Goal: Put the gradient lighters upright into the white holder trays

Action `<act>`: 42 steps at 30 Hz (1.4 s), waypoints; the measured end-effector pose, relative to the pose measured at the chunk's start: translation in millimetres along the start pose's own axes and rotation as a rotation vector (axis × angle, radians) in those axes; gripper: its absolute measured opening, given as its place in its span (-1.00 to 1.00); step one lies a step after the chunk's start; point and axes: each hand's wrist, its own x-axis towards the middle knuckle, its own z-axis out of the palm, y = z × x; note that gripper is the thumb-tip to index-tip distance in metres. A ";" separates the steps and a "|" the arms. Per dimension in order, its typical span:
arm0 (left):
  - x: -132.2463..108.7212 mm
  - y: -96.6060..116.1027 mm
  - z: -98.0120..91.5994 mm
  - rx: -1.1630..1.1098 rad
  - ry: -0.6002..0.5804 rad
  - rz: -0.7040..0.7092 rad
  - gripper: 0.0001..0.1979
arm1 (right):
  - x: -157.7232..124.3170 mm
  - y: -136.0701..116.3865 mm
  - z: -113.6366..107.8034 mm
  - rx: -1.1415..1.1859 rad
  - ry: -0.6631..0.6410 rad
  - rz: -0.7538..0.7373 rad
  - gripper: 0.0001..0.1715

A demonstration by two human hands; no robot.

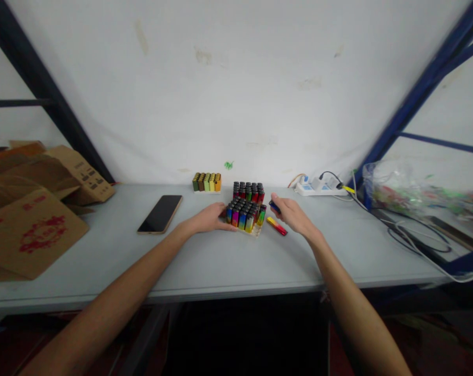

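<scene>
I have the right hand point(292, 214) just right of the pale, clear-looking tray point(256, 231), its grip narrow and holding a dark blue lighter point(275, 207) between thumb and fingers, clear of the tray. The left hand point(211, 218) rests at the tray's left side, its grip spread wide, thumb along the front edge; its other fingertips are partly hidden from me. Packed in that tray I see black-topped, multicoloured plastic lighters point(242, 219), mostly upright, with a bare patch at the front right corner. A yellow-and-red lighter point(277, 226) lies flat on the grey table point(228, 266), below the right hand. Right behind the tray stands a block of black-topped, mostly red lighters point(254, 196). Farther left, near the wall, I have a block of green, brown, yellow and orange lighters point(207, 182), and a black-screened phone point(160, 214) lies nearer.
</scene>
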 end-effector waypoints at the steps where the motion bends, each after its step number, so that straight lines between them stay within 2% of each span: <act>1: -0.1 0.2 -0.1 0.002 -0.002 0.000 -0.27 | 1.1 0.3 2.2 -0.005 0.037 0.033 -0.28; 5: -0.6 0.8 -0.3 0.006 -0.010 -0.006 -0.26 | 5.2 3.3 8.4 -0.027 0.070 0.096 -0.45; 13: 0.5 1.1 -0.3 0.003 -0.033 0.004 -0.26 | 7.6 9.5 9.9 -0.245 -0.009 -0.010 -0.66; 16: 0.3 0.7 0.0 -0.007 -0.023 -0.001 -0.26 | 8.0 10.2 12.6 -0.221 -0.028 -0.038 -0.62; 21: -0.1 -0.1 0.5 -0.013 -0.016 -0.018 -0.26 | 5.6 10.2 11.3 0.076 -0.039 -0.034 -0.32; 23: 0.1 0.0 0.5 -0.005 -0.016 -0.005 -0.27 | 2.1 8.7 5.1 0.128 -0.042 -0.084 -0.34; 28: 0.2 0.3 0.4 0.001 -0.020 0.030 -0.31 | -7.5 1.6 -13.2 0.096 -0.173 -0.263 -0.49; 31: 0.1 0.0 0.6 0.003 -0.017 0.026 -0.31 | -7.5 -0.4 -14.5 0.035 -0.105 -0.319 -0.52; 36: 1.0 -1.4 1.2 0.004 -0.017 0.034 -0.31 | -1.7 1.0 -2.9 -0.075 0.017 -0.266 -0.52; 42: 2.3 -3.0 1.6 0.003 -0.025 0.061 -0.30 | -3.3 -1.3 3.6 -0.013 0.007 -0.143 -0.63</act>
